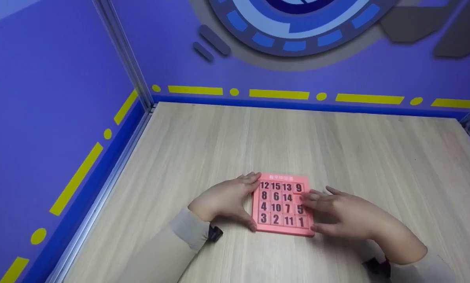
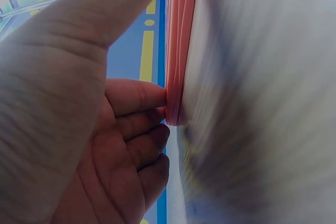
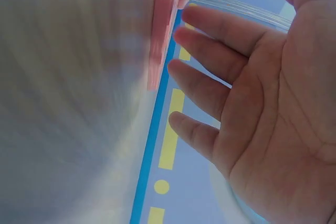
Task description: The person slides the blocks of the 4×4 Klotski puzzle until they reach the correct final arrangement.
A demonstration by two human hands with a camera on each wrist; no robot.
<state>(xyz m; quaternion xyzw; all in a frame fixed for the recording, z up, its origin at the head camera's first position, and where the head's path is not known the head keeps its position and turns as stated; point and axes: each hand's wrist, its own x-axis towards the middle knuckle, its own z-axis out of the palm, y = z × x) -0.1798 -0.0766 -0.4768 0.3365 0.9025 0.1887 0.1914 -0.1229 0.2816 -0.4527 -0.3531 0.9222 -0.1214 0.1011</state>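
A pink number slide puzzle (image 1: 285,232) lies flat on the wooden table, its numbered tiles set in rows. Along its left side my left hand (image 1: 227,198) holds the frame, fingertips at the upper left corner and thumb by the lower left. The left wrist view shows those fingertips against the pink edge (image 2: 181,40). My right hand (image 1: 345,214) reaches over the right side, its fairly straight fingertips on the right column between the tile marked 9 (image 1: 299,188) and the tile marked 5 (image 1: 300,209). Its thumb is at the lower right edge. The fingertips partly hide that spot.
The light wooden table (image 1: 235,133) spreads around the puzzle. A blue wall (image 1: 172,67) with yellow marks stands behind, and another blue wall (image 1: 42,98) rises at the left, joined by a metal corner post (image 1: 126,51). Black straps (image 1: 215,233) show at both wrists.
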